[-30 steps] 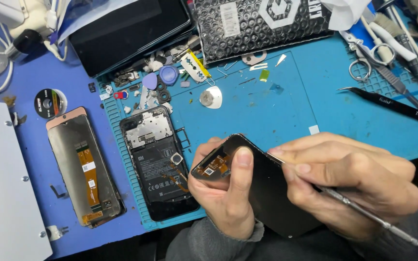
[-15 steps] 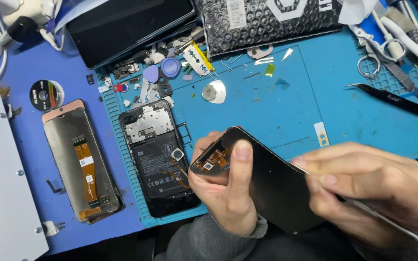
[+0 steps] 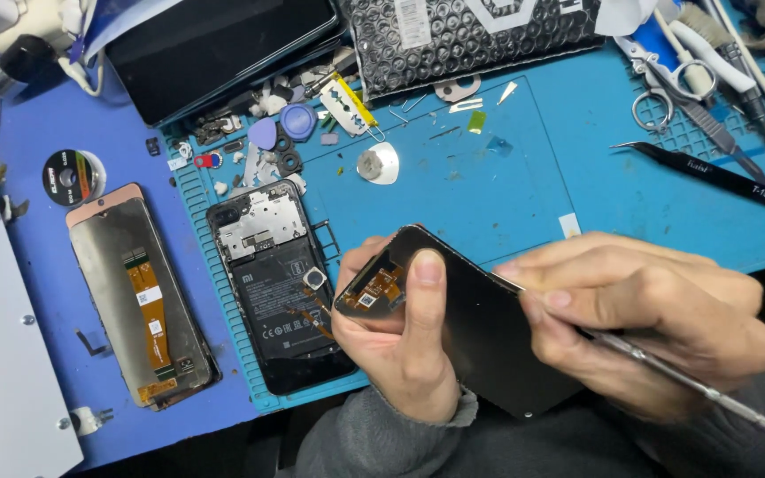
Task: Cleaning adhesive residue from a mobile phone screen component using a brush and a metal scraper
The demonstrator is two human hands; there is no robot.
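Your left hand (image 3: 400, 350) holds the dark screen panel (image 3: 480, 332) up off the tabletop, tilted, with its back side toward you. Your thumb lies along the panel's upper left corner, just beside the orange flex connector (image 3: 374, 290), and the fingers wrap underneath. Your right hand (image 3: 639, 323) is closed around a slim metal tool (image 3: 692, 385) whose shaft runs out to the lower right; the fingertips press against the panel's right edge, and the tool's tip is hidden behind them. So the panel sits between your two hands, touching both, low in the middle of the view.

Just left of your left hand, the opened phone (image 3: 276, 283) lies flat on the blue mat (image 3: 506, 177), battery and metal shield exposed. Further left, another screen (image 3: 139, 296) with an orange ribbon rests on the darker blue tabletop. Black tweezers (image 3: 710, 175) lie on the mat above your right hand, well apart from it. Scissors (image 3: 666, 84) sit near the top right, and small loose parts are scattered above the opened phone.
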